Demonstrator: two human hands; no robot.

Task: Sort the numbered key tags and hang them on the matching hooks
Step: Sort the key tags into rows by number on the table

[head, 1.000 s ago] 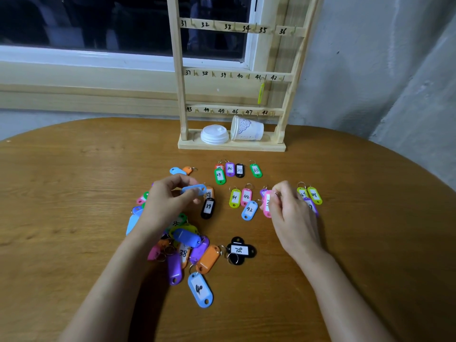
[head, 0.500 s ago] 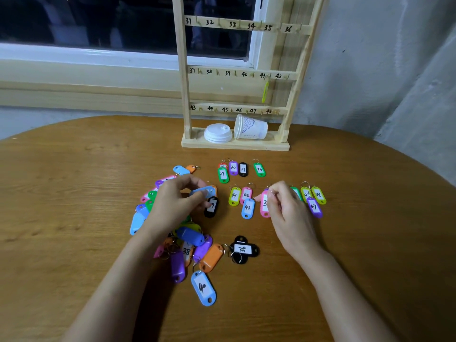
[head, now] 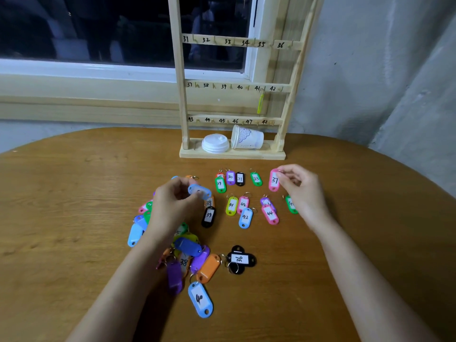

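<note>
Nearest the viewer on the wooden table (head: 74, 193) lies a blue tag marked 40 (head: 200, 299), with a black tag marked 36 (head: 240, 259) just beyond it to the right. To the left of these is a loose pile of unsorted tags (head: 187, 257) in orange, purple, blue and green, several overlapping. The left hand (head: 172, 206) hovers over the far side of this pile, fingers curled, pinching a light-blue tag (head: 199, 191) whose number cannot be read. Beside it lies a black tag marked 39 (head: 208, 216). A sorted row follows to the right: a yellow tag 41 (head: 232, 206), a pink tag 42 (head: 243, 204), a blue tag 42 (head: 245, 217) and a pink tag 44 (head: 270, 214). Farther back lie a green tag (head: 220, 185), a purple tag 30 (head: 230, 177), a black tag 31 (head: 240, 178) and a green tag 33 (head: 256, 178). At the right end of this row the right hand (head: 299, 187) pinches a pink tag marked 37 (head: 274, 180) by its ring end. At the table's far edge stands the wooden hook rack (head: 183, 95), rails numbered 31 to 48; 1 yellow-green tag (head: 260, 103) hangs near hook 41. A stack of white lids (head: 215, 143) and a tipped paper cup (head: 246, 138) rest on its base.
</note>
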